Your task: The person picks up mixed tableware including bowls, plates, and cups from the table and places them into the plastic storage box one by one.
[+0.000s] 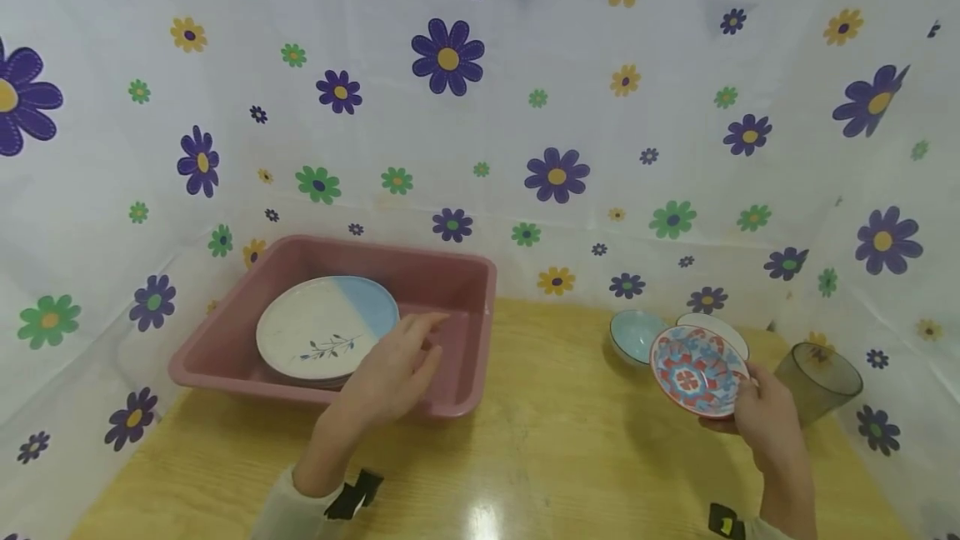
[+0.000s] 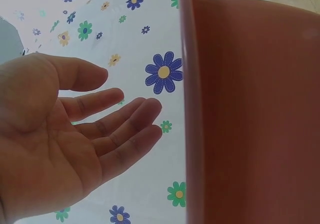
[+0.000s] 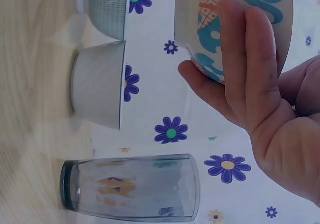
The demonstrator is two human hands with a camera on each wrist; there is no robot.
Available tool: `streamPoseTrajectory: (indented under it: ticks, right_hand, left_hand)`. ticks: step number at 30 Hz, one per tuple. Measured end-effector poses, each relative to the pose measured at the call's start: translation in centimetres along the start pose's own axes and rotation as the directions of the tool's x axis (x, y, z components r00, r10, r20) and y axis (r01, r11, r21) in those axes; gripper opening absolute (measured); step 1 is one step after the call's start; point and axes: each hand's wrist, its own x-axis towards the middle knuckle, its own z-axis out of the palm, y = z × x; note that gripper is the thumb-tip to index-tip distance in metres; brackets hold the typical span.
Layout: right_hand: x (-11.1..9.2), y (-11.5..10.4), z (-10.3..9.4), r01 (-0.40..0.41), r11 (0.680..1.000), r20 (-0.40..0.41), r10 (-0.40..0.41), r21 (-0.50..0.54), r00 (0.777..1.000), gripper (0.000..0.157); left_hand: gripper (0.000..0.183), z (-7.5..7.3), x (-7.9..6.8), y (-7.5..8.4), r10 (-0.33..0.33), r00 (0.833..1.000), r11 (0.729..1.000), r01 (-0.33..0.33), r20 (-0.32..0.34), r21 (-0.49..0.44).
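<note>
My right hand (image 1: 768,415) grips a bowl (image 1: 697,373) with a red and blue pattern by its right side, thumb at the rim. From the right wrist view, the fingers (image 3: 250,58) spread along the patterned outside wall. The bowl is raised above the table, tilted so its inside faces me. My left hand (image 1: 393,369) hovers over the front of a pink basin (image 1: 480,348), fingers loosely bent and holding nothing. Inside the basin lies a white and blue plate (image 1: 322,327) with a leaf sprig, stacked on something mostly hidden beneath it.
Behind the held bowl stand a light blue bowl (image 1: 636,336) and a white bowl (image 3: 97,86). A tall tinted glass (image 1: 817,382) stands to the right of my right hand. A flowered curtain (image 1: 480,123) encloses the back and sides of the wooden table (image 1: 540,440).
</note>
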Motion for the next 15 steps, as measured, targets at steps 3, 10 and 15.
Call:
streamPoseTrajectory:
  ticks: [3,10,15]
  right_hand:
    - [-0.3,-0.5,0.3,0.0,1.0,0.0,0.0,-0.014,1.0,0.056]
    - [-0.7,-1.3,1.3,0.051,0.999,0.005,-0.051,-0.018,0.999,0.054]
    - [-0.8,-2.3,2.1,0.076,0.997,0.019,-0.076,0.022,0.997,0.054]
  left_hand:
    - [0.041,0.0,0.0,0.1,-0.004,1.0,1.0,0.004,0.002,-0.016]
    - [0.04,0.0,-0.1,0.4,-0.003,1.0,0.999,0.002,-0.013,-0.032]
    - [0.041,-0.2,0.1,0.4,0.01,1.0,0.999,-0.01,-0.022,-0.044]
